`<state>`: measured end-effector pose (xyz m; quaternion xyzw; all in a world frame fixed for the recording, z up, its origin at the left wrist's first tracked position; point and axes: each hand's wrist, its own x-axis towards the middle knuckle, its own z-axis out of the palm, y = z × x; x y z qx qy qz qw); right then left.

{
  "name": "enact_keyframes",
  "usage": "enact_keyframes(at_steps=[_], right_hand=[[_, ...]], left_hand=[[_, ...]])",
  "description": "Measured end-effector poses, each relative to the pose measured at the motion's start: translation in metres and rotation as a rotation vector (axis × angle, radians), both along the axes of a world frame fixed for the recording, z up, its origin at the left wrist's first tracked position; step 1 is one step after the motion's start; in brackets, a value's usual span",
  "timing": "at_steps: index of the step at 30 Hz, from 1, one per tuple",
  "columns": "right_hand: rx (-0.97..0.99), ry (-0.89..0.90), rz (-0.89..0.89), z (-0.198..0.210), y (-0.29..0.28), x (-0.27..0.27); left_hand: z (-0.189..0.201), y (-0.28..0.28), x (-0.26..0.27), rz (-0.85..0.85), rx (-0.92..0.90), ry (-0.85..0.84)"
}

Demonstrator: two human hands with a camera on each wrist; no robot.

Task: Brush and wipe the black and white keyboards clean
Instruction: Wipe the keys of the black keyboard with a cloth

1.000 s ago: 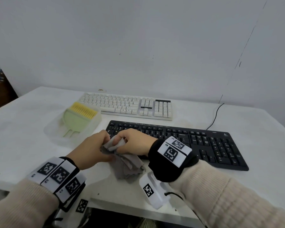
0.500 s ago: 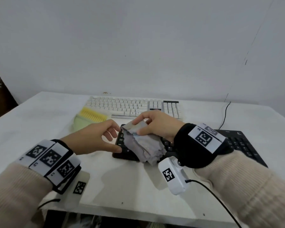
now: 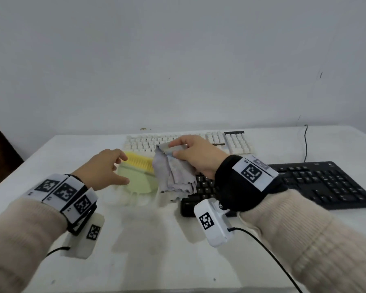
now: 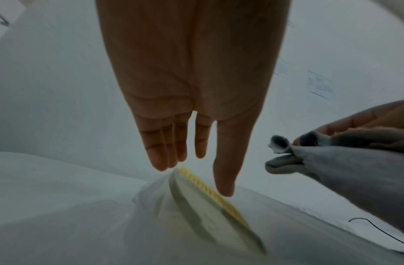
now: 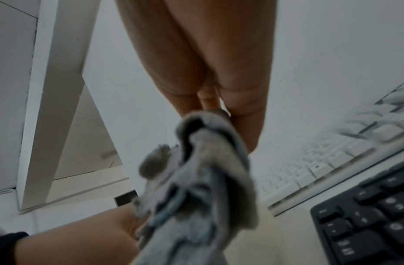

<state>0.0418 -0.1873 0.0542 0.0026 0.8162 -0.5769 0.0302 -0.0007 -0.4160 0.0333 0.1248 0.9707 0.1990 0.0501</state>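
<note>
Pinching grey cloth (image 3: 173, 172), right hand (image 3: 195, 154)

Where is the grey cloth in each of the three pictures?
Head: the grey cloth hangs mid-picture from the right hand, over the black keyboard's left end.
Left wrist: grey cloth at the right edge, right of the left hand.
Right wrist: grey cloth fills the lower middle, below the fingers.
Shared landmark: the yellow-bristled brush, seen in the head and left wrist views.

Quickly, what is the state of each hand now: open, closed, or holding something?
Left hand: open, holds nothing, above the brush.
Right hand: pinches the grey cloth, which hangs down.
</note>
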Motion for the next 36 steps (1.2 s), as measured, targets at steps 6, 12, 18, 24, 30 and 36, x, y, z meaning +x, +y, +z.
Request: enact_keyframes(at_steps=[6,12,18,24,30,36], right_hand=[[-0.075,-0.087,0.02,-0.014,-0.032,-0.011],[-0.031,-0.139,0.004,-0.025,-0.042,-0.016],[-0.052,-0.149,-0.013,-0.028,-0.043,-0.02],[-0.068,-0.159,-0.009,-0.03,-0.043,-0.02],[-0.072,-0.148,-0.017,-0.031,-0.044,-0.02],[-0.074,-0.117,-0.028,-0.034,-0.043,-0.02]], left_hand=[[-0.004,-0.003,-0.015,-0.023,-0.055,-0.061],[-0.008,-0.007,-0.019,-0.035,-0.061,-0.091],[-0.009,-0.002,-0.012,-0.081,-0.115,-0.026],[-0.013,-0.001,-0.007,-0.084,-0.107,0.033],[-0.012,-0.006,-0.012,-0.023,0.159,-0.003],[-0.007,-0.004,-0.012,-0.084,0.363,0.006]])
